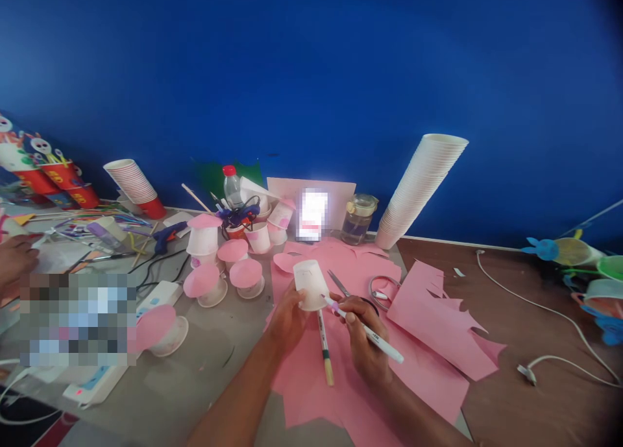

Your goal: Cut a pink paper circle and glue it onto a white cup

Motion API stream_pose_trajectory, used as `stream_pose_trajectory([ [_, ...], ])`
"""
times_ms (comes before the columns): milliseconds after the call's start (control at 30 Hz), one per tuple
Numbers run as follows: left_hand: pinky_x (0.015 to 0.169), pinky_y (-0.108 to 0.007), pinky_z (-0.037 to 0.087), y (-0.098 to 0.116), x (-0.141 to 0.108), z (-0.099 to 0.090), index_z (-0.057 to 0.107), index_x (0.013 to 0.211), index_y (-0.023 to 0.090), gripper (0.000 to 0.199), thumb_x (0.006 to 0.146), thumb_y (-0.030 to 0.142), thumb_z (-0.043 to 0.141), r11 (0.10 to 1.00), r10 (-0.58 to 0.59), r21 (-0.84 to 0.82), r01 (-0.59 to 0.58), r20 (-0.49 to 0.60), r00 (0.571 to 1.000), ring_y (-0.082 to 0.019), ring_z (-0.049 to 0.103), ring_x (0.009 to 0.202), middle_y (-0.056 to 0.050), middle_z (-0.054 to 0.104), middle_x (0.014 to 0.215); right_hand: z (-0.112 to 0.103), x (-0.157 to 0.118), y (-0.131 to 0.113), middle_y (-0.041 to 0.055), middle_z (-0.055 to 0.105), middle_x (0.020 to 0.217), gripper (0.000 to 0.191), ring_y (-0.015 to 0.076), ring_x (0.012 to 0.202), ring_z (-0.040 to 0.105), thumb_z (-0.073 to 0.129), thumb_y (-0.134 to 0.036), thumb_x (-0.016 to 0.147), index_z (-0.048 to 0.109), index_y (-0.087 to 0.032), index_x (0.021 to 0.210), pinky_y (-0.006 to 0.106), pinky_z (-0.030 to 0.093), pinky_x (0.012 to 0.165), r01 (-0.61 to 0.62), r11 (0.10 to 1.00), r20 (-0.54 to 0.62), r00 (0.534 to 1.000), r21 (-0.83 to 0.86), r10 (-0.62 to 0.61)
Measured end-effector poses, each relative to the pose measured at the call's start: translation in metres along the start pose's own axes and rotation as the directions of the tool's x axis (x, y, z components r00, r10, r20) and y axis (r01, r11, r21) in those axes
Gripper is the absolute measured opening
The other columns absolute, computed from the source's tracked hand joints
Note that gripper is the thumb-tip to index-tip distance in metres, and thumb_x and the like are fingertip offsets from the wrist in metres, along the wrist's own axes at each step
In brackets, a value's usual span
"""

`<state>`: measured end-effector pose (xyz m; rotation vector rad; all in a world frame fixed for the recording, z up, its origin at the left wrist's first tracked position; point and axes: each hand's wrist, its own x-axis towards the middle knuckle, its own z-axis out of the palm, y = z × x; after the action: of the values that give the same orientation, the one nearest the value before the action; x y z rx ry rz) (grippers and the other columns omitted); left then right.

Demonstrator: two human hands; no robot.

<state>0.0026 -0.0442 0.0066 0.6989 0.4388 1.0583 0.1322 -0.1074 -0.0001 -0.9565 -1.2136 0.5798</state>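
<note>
My left hand (291, 314) is closed around the lower left side of a white paper cup (311, 279), which it holds tilted above the pink paper (311, 401). In my right hand (367, 340) is a white marker (377, 340) with a pinkish-purple tip, gripped like a pen. The tip is at the cup's lower right side; whether it touches I cannot tell. Under the cup lies a paintbrush (325, 354) with a green band, its upper end hidden. Scissors (339, 283) lie just behind my right hand, their handles partly covered by it.
Several cups with pink paper discs (246, 275) stand to the left, near a power strip (92, 382). Behind are a glass jar (359, 220) and a tall leaning cup stack (421, 191). Another person's hand (18, 262) is at far left. A white cable (549, 302) crosses the brown surface.
</note>
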Motion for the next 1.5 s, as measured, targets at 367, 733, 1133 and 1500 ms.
stream_pose_trajectory([
  [367,0.08,-0.03,0.046,0.0002,0.0003,-0.0012,0.056,0.119,0.015,0.042,0.078,0.022,0.059,1.0,-0.01,-0.017,0.01,-0.026,1.0,-0.023,0.062,0.094,-0.008,0.07,0.096,-0.0002,0.0009,-0.0007,0.0027,0.059,0.082,0.015,0.0226,0.096,0.063,0.046,-0.02,0.091,0.06,-0.024,0.091,0.04,0.05,0.082,0.003,1.0,0.045,0.999,0.031,-0.005],
  [733,0.078,-0.031,0.046,0.0003,0.0006,-0.0002,0.056,0.12,0.015,0.044,0.077,0.025,0.061,0.999,-0.018,-0.036,0.017,-0.04,0.999,-0.023,0.062,0.093,-0.008,0.068,0.096,-0.001,0.0026,-0.0005,0.0014,0.058,0.078,0.014,0.0172,0.079,0.061,0.048,-0.025,0.091,0.062,-0.025,0.089,0.027,0.049,0.063,-0.084,0.989,-0.04,0.995,0.118,0.089],
  [1133,0.084,-0.036,0.044,0.0007,0.0006,-0.0014,0.057,0.118,0.015,0.046,0.074,0.028,0.062,0.999,-0.038,-0.017,0.038,-0.036,0.999,-0.026,0.061,0.095,-0.009,0.068,0.095,-0.0015,0.0045,-0.005,0.0,0.056,0.071,0.016,0.0182,0.077,0.062,0.049,-0.023,0.09,0.063,-0.023,0.084,0.044,0.049,0.086,-0.007,0.995,0.052,0.999,0.097,0.002],
  [1500,0.087,-0.036,0.044,0.0008,-0.0003,-0.0014,0.056,0.119,0.015,0.045,0.076,0.028,0.062,0.999,-0.032,-0.04,0.032,-0.014,0.999,-0.026,0.059,0.1,-0.009,0.068,0.1,-0.0021,0.0058,-0.0035,0.0009,0.057,0.07,0.017,0.0142,0.062,0.055,0.051,-0.034,0.089,0.062,-0.021,0.083,0.027,0.046,0.056,-0.145,0.987,-0.091,0.984,0.068,0.151],
])
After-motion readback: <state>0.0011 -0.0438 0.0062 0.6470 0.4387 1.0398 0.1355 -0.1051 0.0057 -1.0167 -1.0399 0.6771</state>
